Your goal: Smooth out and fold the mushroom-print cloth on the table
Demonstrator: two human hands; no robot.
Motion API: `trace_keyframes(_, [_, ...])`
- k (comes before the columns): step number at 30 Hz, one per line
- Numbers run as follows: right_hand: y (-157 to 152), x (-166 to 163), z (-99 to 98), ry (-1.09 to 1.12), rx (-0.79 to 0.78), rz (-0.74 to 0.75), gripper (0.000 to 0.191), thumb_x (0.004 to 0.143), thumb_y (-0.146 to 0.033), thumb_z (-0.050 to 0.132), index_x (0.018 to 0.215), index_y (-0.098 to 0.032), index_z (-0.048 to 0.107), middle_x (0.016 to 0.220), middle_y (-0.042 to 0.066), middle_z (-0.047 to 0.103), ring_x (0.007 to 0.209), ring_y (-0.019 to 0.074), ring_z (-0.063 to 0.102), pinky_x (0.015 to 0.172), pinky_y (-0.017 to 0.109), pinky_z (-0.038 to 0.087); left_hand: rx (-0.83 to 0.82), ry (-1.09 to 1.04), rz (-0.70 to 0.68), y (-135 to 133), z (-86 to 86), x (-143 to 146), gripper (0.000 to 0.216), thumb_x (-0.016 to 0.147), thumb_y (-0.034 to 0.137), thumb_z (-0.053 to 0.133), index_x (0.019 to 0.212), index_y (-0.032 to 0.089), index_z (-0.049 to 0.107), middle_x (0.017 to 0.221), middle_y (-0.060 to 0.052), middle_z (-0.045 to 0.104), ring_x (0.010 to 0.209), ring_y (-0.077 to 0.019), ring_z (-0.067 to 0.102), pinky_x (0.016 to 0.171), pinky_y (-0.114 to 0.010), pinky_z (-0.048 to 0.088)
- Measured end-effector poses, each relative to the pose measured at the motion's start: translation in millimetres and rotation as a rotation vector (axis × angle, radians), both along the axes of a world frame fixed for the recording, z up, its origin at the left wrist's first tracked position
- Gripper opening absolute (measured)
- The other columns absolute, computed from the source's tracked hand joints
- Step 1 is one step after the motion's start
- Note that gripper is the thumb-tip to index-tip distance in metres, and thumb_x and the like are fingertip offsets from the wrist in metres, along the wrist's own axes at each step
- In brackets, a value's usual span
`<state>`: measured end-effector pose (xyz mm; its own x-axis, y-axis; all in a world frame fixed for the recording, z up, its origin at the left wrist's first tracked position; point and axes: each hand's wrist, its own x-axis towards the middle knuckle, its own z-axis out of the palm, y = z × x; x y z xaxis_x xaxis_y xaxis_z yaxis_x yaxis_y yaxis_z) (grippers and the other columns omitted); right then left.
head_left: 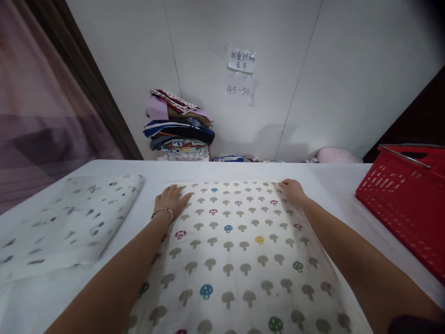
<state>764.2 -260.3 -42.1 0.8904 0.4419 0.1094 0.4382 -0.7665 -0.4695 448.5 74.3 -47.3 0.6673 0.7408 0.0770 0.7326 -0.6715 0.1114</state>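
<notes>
A white cloth printed with grey and coloured mushrooms (236,250) lies spread on the table in front of me, its near end running out of the bottom of the view. My left hand (171,202), a bracelet at its wrist, rests flat on the far left corner with fingers spread. At the far right corner, my right hand (291,191) pinches the cloth's edge between thumb and fingers. To the left lies a folded white cloth with a scattered leaf-like print (73,222), apart from my left arm.
A red plastic basket (406,195) with a metal handle stands at the right. Behind the white table (153,169), a stack of folded fabrics (181,125) leans near the wall. Handwritten paper signs (240,74) are taped there. A pink curtain (52,93) hangs at left.
</notes>
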Motion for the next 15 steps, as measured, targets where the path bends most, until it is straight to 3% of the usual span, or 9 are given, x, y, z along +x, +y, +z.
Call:
trace_keyframes(4, [6,19,2.9,0.035,-0.070,0.010,0.020,0.073,-0.034,0.060,0.074,-0.017,0.070,0.075,0.006,0.069,0.069,0.0176,0.061,0.060,0.024,0.041,-0.003,0.006,0.004,-1,0.9,0,0.067,0.083,0.064,0.027,0.134,0.023,0.044,0.147,-0.005,0.033,0.135,-0.0277,0.025,0.106,-0.048,0.026])
trace_keyframes(9, [8,26,8.6,0.034,-0.084,0.033,0.015,0.072,-0.029,0.062,0.071,-0.017,0.070,0.079,0.007,0.069,0.073,0.0190,0.061,0.063,0.025,0.042,-0.006,0.016,0.003,-1,2.0,0,0.068,0.083,0.064,0.026,0.134,0.023,0.044,0.147,-0.005,0.032,0.135,-0.0275,0.025,0.106,-0.048,0.027])
trace_keyframes(15, [4,26,4.6,-0.013,-0.024,-0.048,0.019,0.076,-0.028,0.056,0.083,-0.018,0.069,0.082,0.008,0.068,0.076,0.0187,0.060,0.065,0.026,0.042,-0.009,0.002,0.001,-1,1.3,0,0.066,0.083,0.063,0.027,0.133,0.024,0.044,0.147,-0.004,0.033,0.135,-0.0264,0.025,0.107,-0.048,0.026])
